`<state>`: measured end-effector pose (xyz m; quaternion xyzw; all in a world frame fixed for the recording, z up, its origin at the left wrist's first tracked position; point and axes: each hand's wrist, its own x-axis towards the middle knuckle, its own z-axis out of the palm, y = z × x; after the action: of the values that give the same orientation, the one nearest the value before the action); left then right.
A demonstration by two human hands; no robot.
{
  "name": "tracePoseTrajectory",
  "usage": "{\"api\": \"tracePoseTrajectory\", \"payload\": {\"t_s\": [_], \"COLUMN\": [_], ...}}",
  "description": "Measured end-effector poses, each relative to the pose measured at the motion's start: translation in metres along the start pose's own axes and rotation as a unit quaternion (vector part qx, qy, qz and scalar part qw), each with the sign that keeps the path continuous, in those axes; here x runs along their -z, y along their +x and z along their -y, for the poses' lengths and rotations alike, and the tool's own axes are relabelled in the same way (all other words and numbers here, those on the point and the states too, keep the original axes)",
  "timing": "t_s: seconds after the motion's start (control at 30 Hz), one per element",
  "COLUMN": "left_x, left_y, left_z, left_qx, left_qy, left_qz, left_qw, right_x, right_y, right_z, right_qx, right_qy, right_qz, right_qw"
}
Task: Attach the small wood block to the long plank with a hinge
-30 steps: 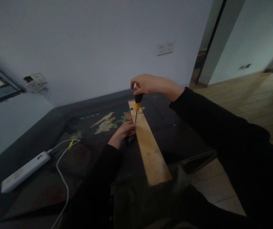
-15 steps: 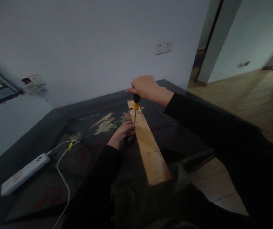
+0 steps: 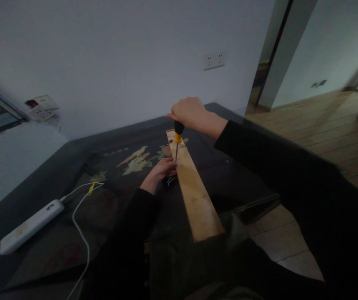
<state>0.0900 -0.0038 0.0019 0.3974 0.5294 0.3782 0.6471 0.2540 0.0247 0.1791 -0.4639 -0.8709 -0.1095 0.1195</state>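
My right hand (image 3: pixel 189 111) is wrapped over the top of a screwdriver (image 3: pixel 178 138) with a black and yellow handle, its shaft pointing down. The tip meets a small shiny screw (image 3: pixel 176 161) on a long, narrow wooden board (image 3: pixel 197 200). Around the screw, at the board's left edge, the fingertips of my left hand (image 3: pixel 163 168) are pinched together; they partly hide it. Several loose screws (image 3: pixel 169 181) lie on the dark table just below my left hand. The board runs lengthwise away from me, its near end reaching past the table edge over my lap.
A white power strip (image 3: pixel 31 227) with a white cable (image 3: pixel 83 237) and yellow tag lies at the left on the dark table (image 3: pixel 128 141), which has a bird-and-flower picture (image 3: pixel 135 161). Wall sockets (image 3: pixel 214 61) are behind it. Wooden flooring (image 3: pixel 316 125) stretches to the right.
The view has shifted very slightly. My right hand stays on the screwdriver and my left hand stays at its tip; the board keeps its place on the table.
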Motion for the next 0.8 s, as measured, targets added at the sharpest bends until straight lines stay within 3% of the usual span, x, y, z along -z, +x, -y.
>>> {"api": "tracePoseTrajectory", "payload": {"t_s": [0.1,0.33,0.63,0.8], "left_x": [-0.001,0.003,0.003,0.001], "left_y": [0.0,0.003,0.003,0.001], "left_z": [-0.001,0.001,0.001,0.0], "left_qx": [0.001,-0.007,0.004,-0.002], "left_qy": [0.002,0.001,0.016,0.012], "left_qz": [-0.003,0.011,-0.004,0.018], "left_qw": [1.0,1.0,1.0,1.0], "right_x": [0.002,0.021,0.002,0.013], "right_y": [-0.001,-0.008,-0.002,-0.003], "right_z": [-0.001,-0.01,0.008,-0.004], "right_qx": [-0.036,0.084,-0.039,0.002], "right_qy": [0.005,0.037,-0.008,0.044], "right_qz": [-0.001,0.081,-0.016,0.038], "right_qw": [0.999,0.993,0.999,0.998]}}
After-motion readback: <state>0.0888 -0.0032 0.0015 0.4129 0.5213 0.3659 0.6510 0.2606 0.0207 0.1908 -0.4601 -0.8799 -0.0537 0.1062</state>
